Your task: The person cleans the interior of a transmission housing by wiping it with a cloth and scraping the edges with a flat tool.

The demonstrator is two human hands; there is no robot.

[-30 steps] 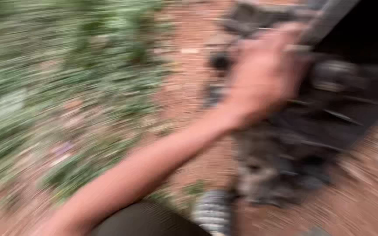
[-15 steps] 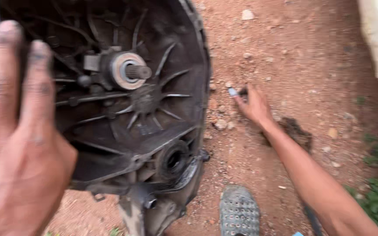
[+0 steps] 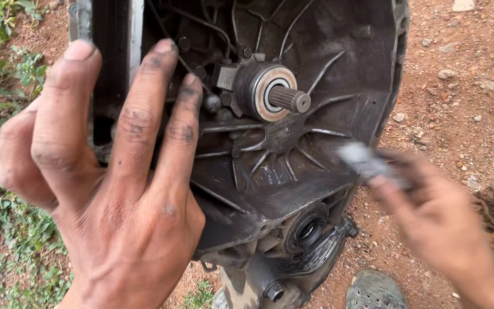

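Landmark: the dark cast gearbox bell housing (image 3: 293,171), standing open-faced on red dirt ground (image 3: 458,74), everything below placed against it
Left hand (image 3: 110,194): grip open, grimy fingers (image 3: 138,114) spread flat over the left part of the housing, steadying it, holding nothing
Right hand (image 3: 435,223): to the lower right of the housing, blurred with motion, grip closed on a small grey tool (image 3: 361,160) whose kind I cannot tell
Tool tip: just at the housing's right rim, apart from the centre
Input shaft (image 3: 290,98): splined, sticking out of the round release bearing (image 3: 261,91) in the upper middle of the housing
Step in hand: by my reading, bringing the tool in to work inside the housing while the other hand braces it
Next move calls for: a firm brace on the left and a slower, aimed tool tip, since ribs crowd the shaft
Change from half a second ago: the right hand was down on the dirt to the right of the housing, it is now raised with the tool beside the rim; the left hand has stayed on the housing
Also there: grass (image 3: 1,240) left of the housing, a grey perforated shoe (image 3: 375,292) below it
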